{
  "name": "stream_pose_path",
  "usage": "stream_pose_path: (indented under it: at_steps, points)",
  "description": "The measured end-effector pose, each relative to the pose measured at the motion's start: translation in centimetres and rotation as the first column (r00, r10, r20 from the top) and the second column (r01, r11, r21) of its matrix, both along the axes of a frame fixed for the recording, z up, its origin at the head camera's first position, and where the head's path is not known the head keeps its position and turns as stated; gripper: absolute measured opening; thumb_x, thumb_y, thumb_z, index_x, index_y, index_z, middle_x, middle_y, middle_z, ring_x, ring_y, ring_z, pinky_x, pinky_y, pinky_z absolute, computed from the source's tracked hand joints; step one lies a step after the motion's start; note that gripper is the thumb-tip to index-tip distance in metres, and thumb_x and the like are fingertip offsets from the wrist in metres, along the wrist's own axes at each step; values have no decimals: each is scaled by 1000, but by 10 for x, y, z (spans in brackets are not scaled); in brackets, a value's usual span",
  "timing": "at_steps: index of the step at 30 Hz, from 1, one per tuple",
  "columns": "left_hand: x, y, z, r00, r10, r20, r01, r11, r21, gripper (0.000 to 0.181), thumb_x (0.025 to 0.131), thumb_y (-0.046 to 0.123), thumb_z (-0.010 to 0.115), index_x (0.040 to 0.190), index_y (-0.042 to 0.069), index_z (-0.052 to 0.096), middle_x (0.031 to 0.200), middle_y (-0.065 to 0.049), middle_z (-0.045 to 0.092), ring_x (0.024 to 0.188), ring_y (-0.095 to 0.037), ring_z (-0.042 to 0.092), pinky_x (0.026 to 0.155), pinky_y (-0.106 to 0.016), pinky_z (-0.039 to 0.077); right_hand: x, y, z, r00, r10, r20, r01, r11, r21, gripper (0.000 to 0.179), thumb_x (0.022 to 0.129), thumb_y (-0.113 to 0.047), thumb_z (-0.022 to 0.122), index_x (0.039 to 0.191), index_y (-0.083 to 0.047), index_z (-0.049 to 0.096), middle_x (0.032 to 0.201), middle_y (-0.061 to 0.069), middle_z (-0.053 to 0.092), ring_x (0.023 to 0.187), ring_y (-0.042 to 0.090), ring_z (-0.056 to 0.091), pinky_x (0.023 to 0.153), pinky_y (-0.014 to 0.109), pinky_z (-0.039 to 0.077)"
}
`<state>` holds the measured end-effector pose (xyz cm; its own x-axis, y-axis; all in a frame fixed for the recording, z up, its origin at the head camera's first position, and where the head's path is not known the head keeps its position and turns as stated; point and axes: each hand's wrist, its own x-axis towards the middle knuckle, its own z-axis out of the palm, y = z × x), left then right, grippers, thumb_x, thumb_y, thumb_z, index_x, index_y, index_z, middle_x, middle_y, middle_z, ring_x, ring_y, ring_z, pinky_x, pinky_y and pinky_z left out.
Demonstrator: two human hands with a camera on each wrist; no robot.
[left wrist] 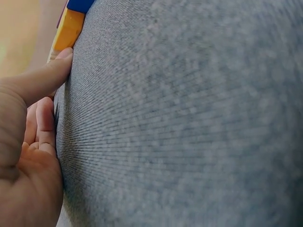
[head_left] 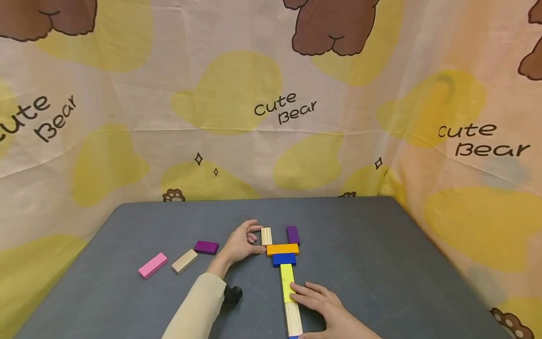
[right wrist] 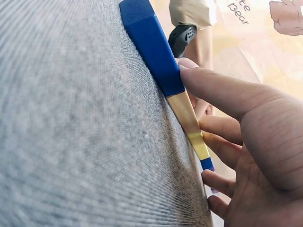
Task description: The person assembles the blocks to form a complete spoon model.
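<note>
My left hand [head_left: 240,243] pinches a plain wooden block [head_left: 266,236] lengthwise, index fingertip at its far end and thumb at its near corner. The thumb tip also lies against the end of an orange block [head_left: 282,249] in the left wrist view. A purple block [head_left: 293,235] lies past the orange block's right end. Below it are a crosswise blue block [head_left: 284,260], a yellow block [head_left: 286,282] and a plain wooden block [head_left: 294,319]. My right hand [head_left: 328,308] rests its extended fingers along this row's right side. Its thumb touches the nearest blue block [right wrist: 154,52].
Left of the row lie a pink block [head_left: 153,265], a loose wooden block [head_left: 184,262] and a dark purple block [head_left: 206,247]. The grey table [head_left: 360,245] ends at a printed cloth [head_left: 233,165] behind. A black strapped device [head_left: 232,295] sits at my left wrist.
</note>
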<state>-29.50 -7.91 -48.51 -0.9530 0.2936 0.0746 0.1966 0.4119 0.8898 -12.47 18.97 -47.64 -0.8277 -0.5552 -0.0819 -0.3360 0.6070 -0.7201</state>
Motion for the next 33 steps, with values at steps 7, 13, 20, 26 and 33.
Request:
stream_pose_path:
  at_steps: [7,13,20,26,33]
  points:
    - [-2,2,-3,1000,13,16,-13,1000,14,86,73,0,86,145,2,41,130,-4,59,88,-18,51,81,-35,43,0,1,0,1000,3,5,-3,1000,1,71,84,-57,71,146,-29,50,153,-13,36,135,38,29,96,71,27]
    - [-3,1,-4,1000,8,9,-8,1000,13,86,73,0,86,146,1,40,131,-5,59,89,-18,51,81,-36,43,0,0,-1,1000,11,-18,-11,1000,-2,71,84,-57,70,146,-27,50,153,-12,36,135,37,29,96,71,27]
    - [-2,1,-1,1000,12,16,-12,1000,2,86,73,1,86,146,2,39,131,-4,58,91,-19,51,83,-36,43,0,0,-1,1000,8,-13,-8,1000,-6,71,84,-57,71,145,-27,50,153,-12,36,136,37,29,96,71,26]
    - [-2,0,-2,1000,11,6,-11,1000,-13,87,73,2,87,146,2,40,131,-4,58,91,-18,51,84,-37,44,0,0,-1,1000,7,-1,-7,1000,-8,70,84,-55,71,145,-28,51,152,-12,37,135,38,29,96,72,26]
    - [-1,-1,-2,1000,10,2,-10,1000,-14,87,73,3,87,146,2,40,131,-3,59,91,-18,51,84,-37,43,0,0,-1,1000,9,-1,-9,1000,-7,70,84,-56,70,145,-30,50,153,-12,37,134,38,30,95,73,26]
